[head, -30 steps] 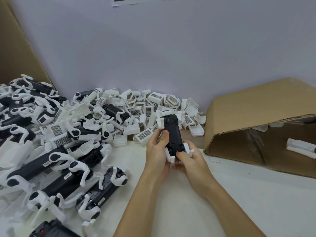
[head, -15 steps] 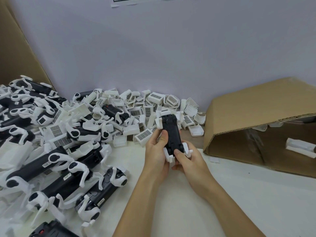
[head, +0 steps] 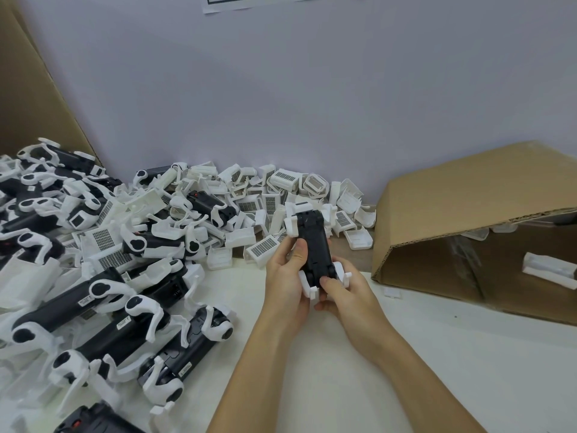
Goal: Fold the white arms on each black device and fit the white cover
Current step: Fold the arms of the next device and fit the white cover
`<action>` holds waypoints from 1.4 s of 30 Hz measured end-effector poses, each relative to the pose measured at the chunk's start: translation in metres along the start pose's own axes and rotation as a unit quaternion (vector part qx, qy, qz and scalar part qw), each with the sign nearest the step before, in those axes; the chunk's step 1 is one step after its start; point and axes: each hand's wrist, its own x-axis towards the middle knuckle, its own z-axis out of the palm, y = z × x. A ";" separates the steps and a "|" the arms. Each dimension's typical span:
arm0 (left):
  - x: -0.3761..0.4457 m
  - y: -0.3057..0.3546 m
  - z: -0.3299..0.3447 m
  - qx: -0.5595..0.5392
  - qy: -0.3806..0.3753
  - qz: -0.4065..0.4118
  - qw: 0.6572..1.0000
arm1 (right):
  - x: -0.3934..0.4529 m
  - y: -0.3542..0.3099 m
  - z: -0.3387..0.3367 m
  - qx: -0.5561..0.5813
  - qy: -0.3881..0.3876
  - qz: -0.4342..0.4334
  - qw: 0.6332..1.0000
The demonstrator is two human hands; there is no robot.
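Both hands hold one black device [head: 313, 245] upright above the white table, its white arms folded at the top and bottom ends. My left hand [head: 288, 276] grips its left side, thumb lying on the black body. My right hand [head: 346, 295] holds the lower end, thumb pressing near a bottom white arm [head: 340, 273]. A heap of loose white covers [head: 265, 248] with barcode labels lies just behind the hands. More black devices with unfolded white arms [head: 103, 310] are piled at the left.
An open cardboard box [head: 468, 201] lies on its side at the right, with a white part [head: 549, 270] inside. A cardboard sheet [head: 28, 89] leans at the far left. The wall stands close behind the heaps. Bare white table [head: 468, 370] spreads at the lower right.
The device has tilted slightly and my right thumb has shifted along its lower end. Both hands stay in nearly the same place.
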 end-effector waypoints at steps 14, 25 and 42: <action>-0.003 0.001 0.002 0.018 -0.008 0.007 1.000 | -0.001 -0.001 0.000 -0.014 0.009 -0.008 1.000; 0.003 -0.002 -0.004 0.057 0.029 0.017 0.998 | -0.005 -0.006 0.002 -0.029 0.072 -0.093 0.993; 0.004 0.003 -0.008 0.074 -0.001 -0.022 0.997 | -0.009 -0.007 0.004 -0.393 0.135 -0.422 0.806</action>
